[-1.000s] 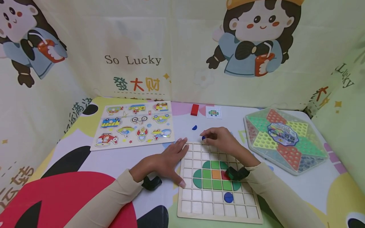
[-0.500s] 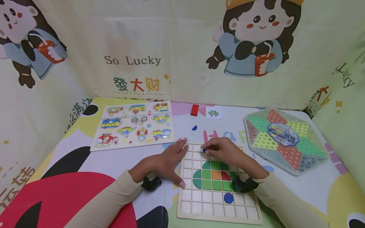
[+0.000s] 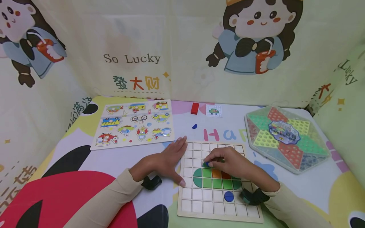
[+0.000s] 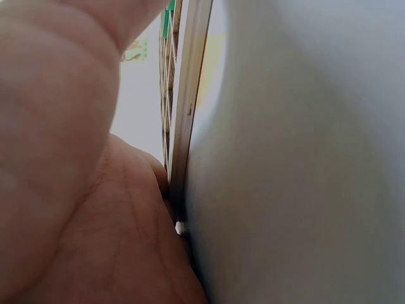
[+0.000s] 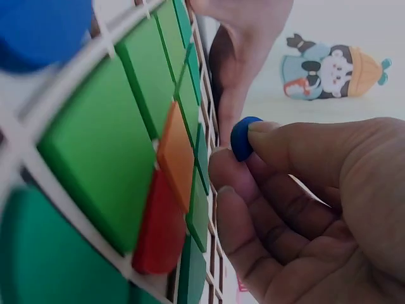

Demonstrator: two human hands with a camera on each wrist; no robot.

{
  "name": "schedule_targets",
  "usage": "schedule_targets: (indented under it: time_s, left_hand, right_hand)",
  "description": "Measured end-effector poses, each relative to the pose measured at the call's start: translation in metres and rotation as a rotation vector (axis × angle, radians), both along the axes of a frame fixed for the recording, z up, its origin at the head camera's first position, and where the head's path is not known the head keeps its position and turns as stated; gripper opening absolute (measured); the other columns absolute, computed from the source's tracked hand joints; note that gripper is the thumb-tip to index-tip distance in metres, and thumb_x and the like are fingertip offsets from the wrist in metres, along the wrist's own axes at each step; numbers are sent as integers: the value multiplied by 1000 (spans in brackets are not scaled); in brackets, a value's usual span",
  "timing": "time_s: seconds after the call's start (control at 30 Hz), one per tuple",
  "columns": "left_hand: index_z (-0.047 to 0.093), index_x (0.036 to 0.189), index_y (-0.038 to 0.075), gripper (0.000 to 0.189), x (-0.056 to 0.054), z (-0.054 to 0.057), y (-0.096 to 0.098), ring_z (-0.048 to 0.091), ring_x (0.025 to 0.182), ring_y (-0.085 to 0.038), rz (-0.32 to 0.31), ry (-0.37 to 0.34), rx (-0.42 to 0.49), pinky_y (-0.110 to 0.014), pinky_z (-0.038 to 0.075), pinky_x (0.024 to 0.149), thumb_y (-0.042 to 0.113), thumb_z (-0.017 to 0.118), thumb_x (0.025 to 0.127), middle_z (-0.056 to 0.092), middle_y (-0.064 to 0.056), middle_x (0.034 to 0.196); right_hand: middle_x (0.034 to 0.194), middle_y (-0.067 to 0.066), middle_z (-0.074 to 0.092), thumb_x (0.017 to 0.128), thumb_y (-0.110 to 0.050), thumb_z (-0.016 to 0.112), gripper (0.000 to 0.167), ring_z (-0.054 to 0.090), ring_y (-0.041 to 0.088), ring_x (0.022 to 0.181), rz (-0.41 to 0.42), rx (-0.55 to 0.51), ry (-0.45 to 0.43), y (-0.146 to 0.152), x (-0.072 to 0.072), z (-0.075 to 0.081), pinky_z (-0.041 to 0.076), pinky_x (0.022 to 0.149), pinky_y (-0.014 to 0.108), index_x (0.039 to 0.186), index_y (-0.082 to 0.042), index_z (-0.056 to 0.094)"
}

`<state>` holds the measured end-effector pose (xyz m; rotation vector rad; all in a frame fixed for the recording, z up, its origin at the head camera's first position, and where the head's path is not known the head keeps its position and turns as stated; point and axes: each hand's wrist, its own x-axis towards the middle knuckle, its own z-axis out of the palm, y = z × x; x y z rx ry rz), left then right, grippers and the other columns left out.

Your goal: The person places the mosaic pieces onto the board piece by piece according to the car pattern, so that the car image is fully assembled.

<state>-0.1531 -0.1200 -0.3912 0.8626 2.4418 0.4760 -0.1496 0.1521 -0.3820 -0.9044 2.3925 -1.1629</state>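
My right hand (image 3: 232, 161) pinches a small blue half-round piece (image 5: 241, 140) between thumb and finger, just above the wooden grid board (image 3: 189, 215). On the board, light green squares (image 3: 207, 183), dark green rounded pieces (image 3: 197, 173), an orange square (image 5: 177, 155) and a red piece (image 5: 161, 225) form a patch, partly hidden by my right hand in the head view. Nearer the front edge lies a blue round (image 3: 228, 196) with a line across it. My left hand (image 3: 163, 163) rests spread along the board's left edge, its thumb touching the frame.
Behind the board lie another blue half-round piece (image 3: 195, 126), a red block (image 3: 195, 108) and a small pattern card (image 3: 214, 111). A vehicle puzzle board (image 3: 137, 125) is at the back left. To the right sits a hexagonal Chinese checkers box (image 3: 285, 137).
My right hand has carried the blue half-round piece from behind the board's back edge toward me, over the green patch. My left hand stays at the board's left side.
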Motion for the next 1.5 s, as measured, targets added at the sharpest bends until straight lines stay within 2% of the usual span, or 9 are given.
schedule_targets:
  time_s: [0.2,0.3,0.43,0.53,0.7,0.87,0.93,1.23,1.5]
  left_hand:
    - [0,156,4,131,0,0,-2,-17,145,-20,7,-9,14,-39,-4,117,62,79,68,-15,-5,162]
    - [0,156,4,131,0,0,-2,-17,145,-20,6,-13,15,-40,-4,117,62,79,69,-16,-5,162]
    - [0,156,4,131,0,0,-2,-18,145,-19,7,-15,14,-39,-5,116,62,79,68,-16,-5,162]
    - [1,156,4,131,-1,-1,0,-18,145,-19,-1,-17,17,-39,-4,117,62,79,68,-15,-5,162]
    - [1,156,4,130,-3,-1,3,-17,145,-20,-19,-5,16,-40,-3,117,63,78,69,-15,-5,162]
    - [2,156,4,131,-4,-1,1,-16,146,-20,-10,12,-7,-40,-2,117,63,78,68,-14,-6,162]
    - [2,156,4,131,-3,-2,-1,-16,146,-20,-8,10,-5,-40,-2,117,63,79,67,-14,-6,162]
    - [2,156,4,131,-3,0,-1,-16,146,-20,-7,15,4,-39,-2,117,64,78,68,-14,-6,162]
    - [2,156,3,130,-2,1,-1,-16,146,-21,-5,-5,12,-40,-3,117,62,79,68,-13,-7,162]
  right_hand:
    - [103,-7,69,92,-8,67,16,62,12,98,105,-43,-1,-2,10,1,52,85,31,106,-14,75]
    - [100,-8,69,92,-8,68,15,62,10,90,154,-65,2,-3,14,2,53,78,29,103,-15,75]
    - [96,-9,68,91,-10,70,13,60,9,81,199,-66,-68,-5,21,4,54,71,26,100,-17,75]
    - [94,-11,68,90,-8,70,14,60,7,82,230,-54,-111,-6,26,4,54,73,26,99,-17,76]
    - [91,-16,66,88,-5,71,18,59,3,79,285,2,-129,-8,35,5,53,70,24,98,-19,76]
    - [88,-17,64,89,-4,70,18,56,0,76,345,47,-97,-13,42,12,51,67,21,97,-19,76]
    - [88,-18,63,88,-3,70,18,56,-1,77,349,64,-69,-15,44,14,51,68,21,96,-18,75]
    - [86,-19,63,86,-3,73,18,56,-1,76,311,136,-66,-17,45,16,51,69,20,94,-20,76]
    - [86,-19,61,86,-4,73,17,54,0,79,275,182,6,-20,46,12,49,71,20,92,-19,76]
